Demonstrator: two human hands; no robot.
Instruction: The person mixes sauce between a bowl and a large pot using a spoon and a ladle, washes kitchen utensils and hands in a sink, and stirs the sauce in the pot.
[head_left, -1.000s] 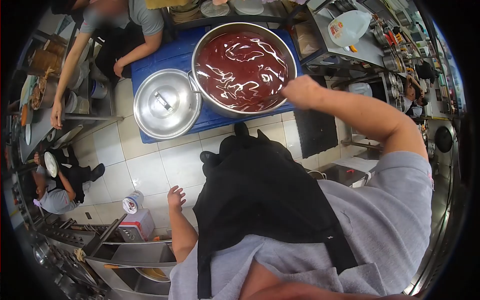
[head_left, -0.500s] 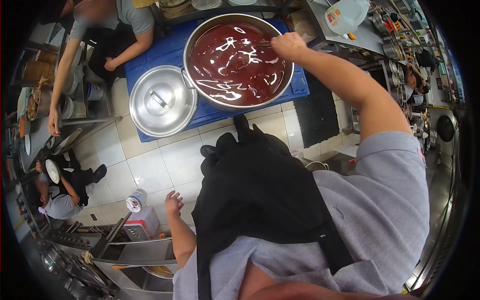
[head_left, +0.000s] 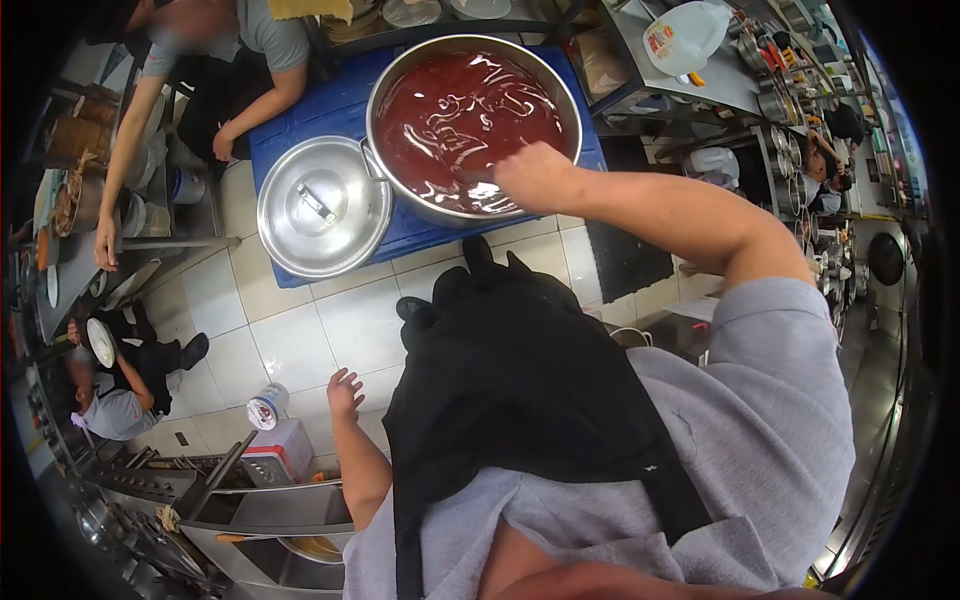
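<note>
From where I stand, the big metal pot [head_left: 425,207], wide and full of glossy red liquid [head_left: 440,130], sits on the blue worktop [head_left: 300,112]. The worktop is low, which probably suits such a heavy load and lets the person reach down over the rim. The right hand [head_left: 535,178] is closed over the near side of the pot, seemingly around a tool; the forearm hides most of it, so I can't tell what kind. Ripples run across the liquid. The left hand [head_left: 343,393] hangs out to the side over the floor, empty, its fingers loosely open, perhaps for balance or to keep out of the way.

The lid [head_left: 340,230] lies flat just beside the pot, handle up, likely there to be within reach while leaving the top uncovered. A co-worker [head_left: 275,60] is close to the worktop's far left corner.

As for labels, the plastic jug [head_left: 688,38] on the metal shelf carries a red-printed one, and the white tub [head_left: 268,406] has blue and red markings. I can't read either.
</note>
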